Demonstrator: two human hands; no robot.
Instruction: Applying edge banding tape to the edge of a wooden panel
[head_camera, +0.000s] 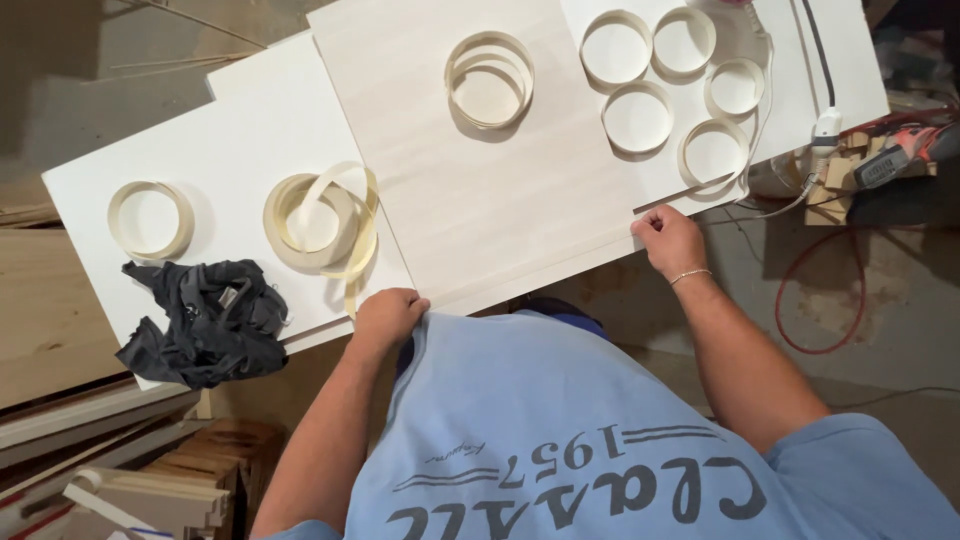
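Observation:
A pale wooden panel (480, 190) lies on top of white boards (230, 150), its near edge toward me. My left hand (388, 314) grips the panel's near left corner. My right hand (668, 238) grips its near right corner. A coil of cream edge banding (489, 78) rests on the panel. A loose, partly unrolled coil (322, 220) sits just left of the panel, close to my left hand. A smaller coil (150, 218) lies at the far left.
Several more coils (640, 115) lie on the white board at the right. A dark crumpled cloth (205, 320) sits near the left front edge. A white cable (822, 140), tools (890, 160) and a red cord (820, 300) are at right. Stacked wood (120, 460) is below left.

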